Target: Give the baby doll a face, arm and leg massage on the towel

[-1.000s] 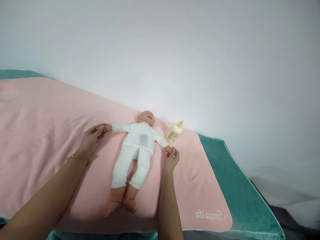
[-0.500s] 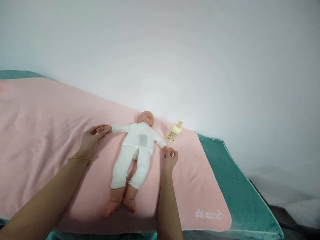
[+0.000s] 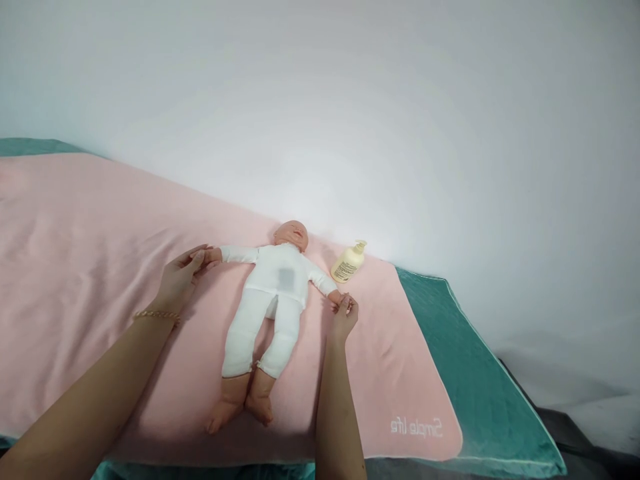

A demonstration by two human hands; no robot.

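A baby doll [image 3: 277, 270] with a white cloth body and bare plastic head, hands and feet lies on its back, arms stretched out to the sides. A greyish square patch marks its chest. My left hand [image 3: 177, 277] is closed on the doll's hand at the left, thumb on top. At the right, my right hand [image 3: 345, 319] pinches the doll's other hand between thumb and fingers. My fingers partly hide both doll hands. Near the doll's right-side arm stands a pale yellow pump bottle [image 3: 349, 262] with printed text.
A pink blanket [image 3: 395, 353] lettered "Simple life", mirrored, lies under the doll. Beneath it a green cover [image 3: 465, 360] shows at the right and along the front edge. A white wall [image 3: 320, 100] rises behind. Something dark [image 3: 560, 427] is at the lower right.
My left thumb and fingers have shifted slightly toward the tip of the doll's hand. My right hand has moved a little to the right, still pinching. The doll's body and the bottle stay put.
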